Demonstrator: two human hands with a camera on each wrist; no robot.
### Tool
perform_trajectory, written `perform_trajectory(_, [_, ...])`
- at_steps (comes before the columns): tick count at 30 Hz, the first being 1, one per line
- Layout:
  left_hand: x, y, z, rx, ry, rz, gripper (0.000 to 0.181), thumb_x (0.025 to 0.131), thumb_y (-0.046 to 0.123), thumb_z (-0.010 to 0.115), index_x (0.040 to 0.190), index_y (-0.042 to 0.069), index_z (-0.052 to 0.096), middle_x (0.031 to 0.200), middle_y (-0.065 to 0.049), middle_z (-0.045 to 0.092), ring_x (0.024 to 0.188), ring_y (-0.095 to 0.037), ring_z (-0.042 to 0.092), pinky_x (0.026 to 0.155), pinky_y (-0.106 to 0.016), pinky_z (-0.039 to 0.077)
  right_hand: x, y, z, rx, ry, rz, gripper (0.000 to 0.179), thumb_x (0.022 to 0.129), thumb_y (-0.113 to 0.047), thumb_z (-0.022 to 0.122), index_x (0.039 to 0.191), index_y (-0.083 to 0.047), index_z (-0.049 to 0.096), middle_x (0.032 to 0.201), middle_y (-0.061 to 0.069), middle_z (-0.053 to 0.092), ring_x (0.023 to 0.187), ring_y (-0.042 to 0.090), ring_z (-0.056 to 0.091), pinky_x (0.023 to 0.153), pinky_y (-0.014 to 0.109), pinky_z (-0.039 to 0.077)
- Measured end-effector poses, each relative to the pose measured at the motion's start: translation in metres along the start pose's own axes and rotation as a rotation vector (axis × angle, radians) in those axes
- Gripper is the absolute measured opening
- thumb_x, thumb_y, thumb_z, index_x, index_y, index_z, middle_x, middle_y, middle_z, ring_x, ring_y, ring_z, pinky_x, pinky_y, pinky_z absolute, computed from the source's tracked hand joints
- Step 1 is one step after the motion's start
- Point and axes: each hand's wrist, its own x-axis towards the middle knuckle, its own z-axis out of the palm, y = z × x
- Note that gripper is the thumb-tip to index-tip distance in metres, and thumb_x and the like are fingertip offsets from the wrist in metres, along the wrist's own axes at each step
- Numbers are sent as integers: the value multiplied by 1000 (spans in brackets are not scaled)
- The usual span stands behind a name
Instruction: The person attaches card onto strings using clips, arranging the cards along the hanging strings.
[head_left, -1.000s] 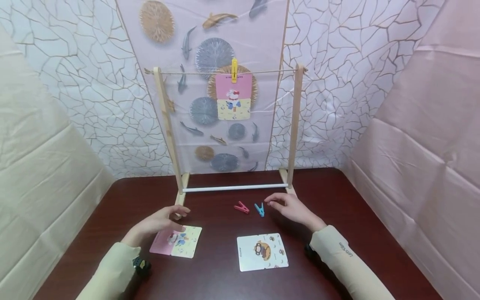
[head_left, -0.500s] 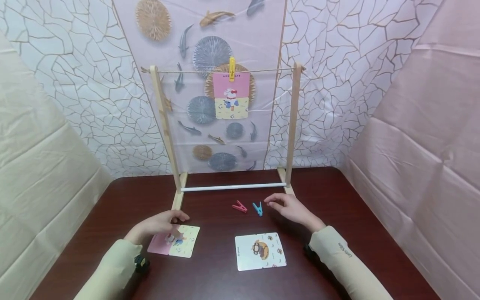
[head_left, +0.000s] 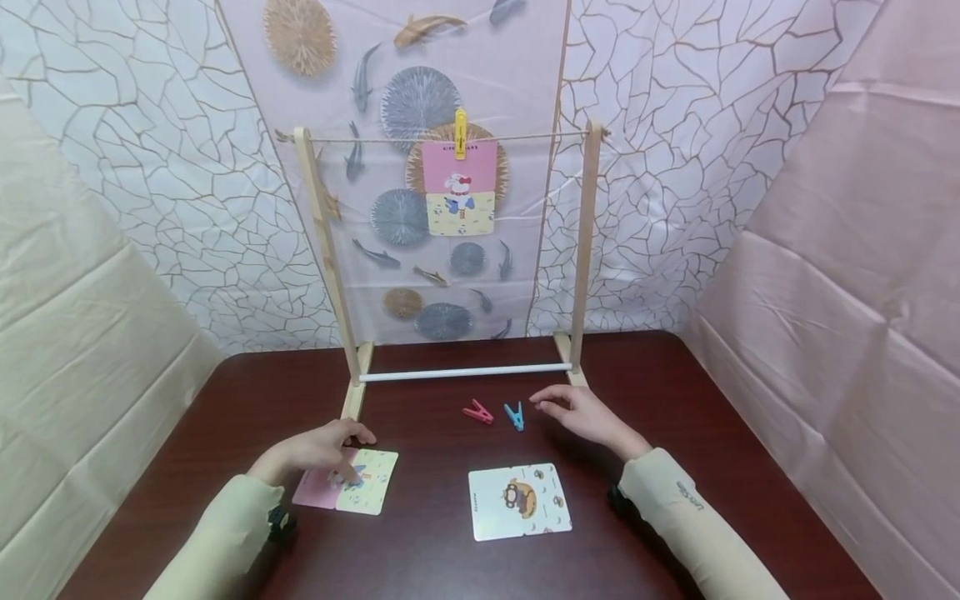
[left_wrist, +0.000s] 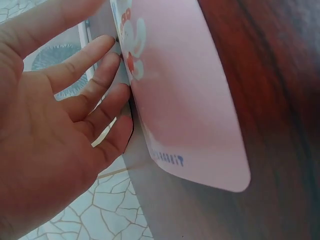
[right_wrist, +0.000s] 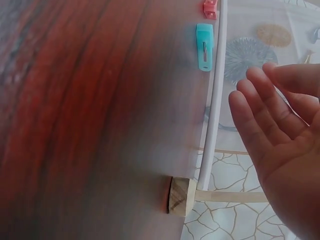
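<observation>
A pink-and-yellow rabbit card (head_left: 372,493) lies on the table at the left. My left hand (head_left: 318,446) is over its far part, thumb across the printed picture and fingers past the far edge. In the left wrist view the fingers (left_wrist: 107,107) are loosely bent beside the card (left_wrist: 187,95), not curled round it. My right hand (head_left: 585,414) hovers with relaxed fingers just right of a blue clothespin (head_left: 515,415), holding nothing. A red clothespin (head_left: 478,412) lies left of the blue one. Nearer me is a white monkey card (head_left: 498,512).
Behind the clothespins stands a wooden frame (head_left: 587,250) with a white bottom bar (head_left: 465,372) and a string (head_left: 375,140) across its top. A yellow clothespin (head_left: 461,133) holds another rabbit card (head_left: 461,187) on that string. Pale cloth walls (head_left: 810,275) flank the table.
My left hand has shifted slightly down and its thumb has moved inward over the rabbit card. The right hand stays beside the blue clothespin. The head view has shifted slightly.
</observation>
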Motion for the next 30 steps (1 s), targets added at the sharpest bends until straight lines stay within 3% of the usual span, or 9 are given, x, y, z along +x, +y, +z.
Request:
perform_trajectory(9, [0,2,-1,26,0,5,49,65,1,88,108,4,64,103,-6,57,98,-24,51,88,-40,45,6,1,0,0,-29,26,25,100,-17,64,123,-9,71,119,3,70,115,24,63,101,51,47])
perform_trajectory(15, [2,3,-1,6,-20,31,46,66,1,88,105,3,64,100,-7,58,93,-24,52,82,-36,45,8,0,2,-3,-46,19,25,98,-13,66,122,-7,70,115,4,71,110,24,64,98,49,49])
perform_trajectory(23, [1,5,2,4,-20,0,46,66,4,89,105,4,64,99,-6,57,94,-25,51,80,-36,44,15,2,6,-36,-36,70,23,98,-14,66,120,-10,73,113,3,71,107,22,64,95,47,51])
perform_trajectory(30, [0,6,0,19,-22,-10,45,68,4,89,105,5,64,100,-6,57,95,-25,51,82,-38,44,25,6,8,-82,-31,67,23,97,-11,66,119,-5,72,101,2,71,91,17,64,82,40,54])
